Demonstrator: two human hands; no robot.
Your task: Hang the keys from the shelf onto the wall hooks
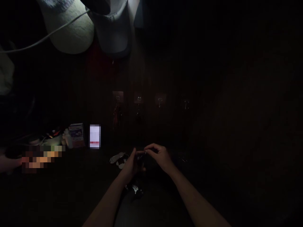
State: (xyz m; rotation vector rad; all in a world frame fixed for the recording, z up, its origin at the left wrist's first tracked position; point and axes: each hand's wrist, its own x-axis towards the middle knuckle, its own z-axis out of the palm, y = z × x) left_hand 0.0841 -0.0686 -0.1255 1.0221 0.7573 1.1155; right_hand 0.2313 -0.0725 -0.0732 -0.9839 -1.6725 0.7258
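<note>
The scene is very dark. My left hand [131,165] is curled around a small dark object between thumb and fingers, whose kind I cannot make out. My right hand [161,155] meets it at the fingertips, with thumb and forefinger pinched on a small shiny bit at the object's upper end. Beside my left hand lie a pale elongated item [117,157] and a white, irregular piece [121,163]. Below my left wrist, nearer to me, lies a small shiny metal piece with dark parts [135,189].
Several hooks [139,98] line the wall ahead, some with small things hanging. A lit phone-like screen [95,136] stands beside a box [77,135]. Another person's hand [8,162] is at the left. Pale cap-like things [71,34] and a cable [54,32] hang above.
</note>
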